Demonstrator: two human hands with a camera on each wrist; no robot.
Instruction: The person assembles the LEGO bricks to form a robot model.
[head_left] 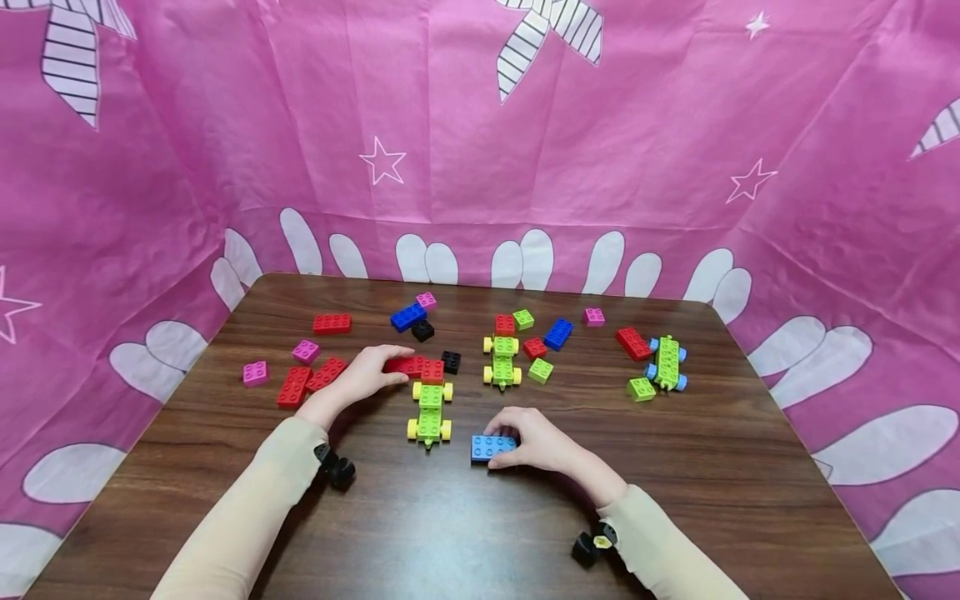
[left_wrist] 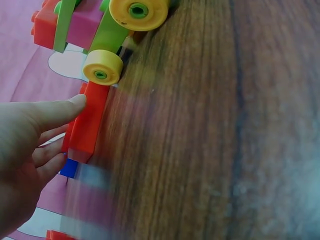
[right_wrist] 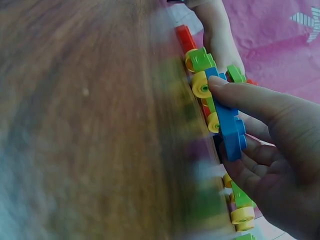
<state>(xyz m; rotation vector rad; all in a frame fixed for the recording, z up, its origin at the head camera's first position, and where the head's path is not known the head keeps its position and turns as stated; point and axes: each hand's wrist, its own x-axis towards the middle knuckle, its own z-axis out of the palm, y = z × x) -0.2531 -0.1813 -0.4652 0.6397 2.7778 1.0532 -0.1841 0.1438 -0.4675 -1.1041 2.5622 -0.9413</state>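
My left hand (head_left: pixel 366 375) grips one end of a long red brick (head_left: pixel 407 367). In the left wrist view its thumb lies against the red brick (left_wrist: pixel 90 120), with fingers on the far side. A green toy car base (head_left: pixel 430 410) with yellow wheels stands just right of that brick, a small red brick (head_left: pixel 432 371) at its far end. Nearer the front, my right hand (head_left: pixel 534 440) pinches a light blue brick (head_left: pixel 487 447) by its right end. The right wrist view shows this blue brick (right_wrist: pixel 227 122) between thumb and fingers, studs facing the palm side.
Behind stands another yellow-wheeled car base (head_left: pixel 502 372); a blue-wheeled one (head_left: pixel 667 362) is at the right. Loose red bricks (head_left: pixel 294 387), pink bricks (head_left: pixel 256 373), dark blue bricks (head_left: pixel 558 333), black bricks (head_left: pixel 451 361) and green bricks (head_left: pixel 540 370) lie about the wooden table (head_left: pixel 600 517).
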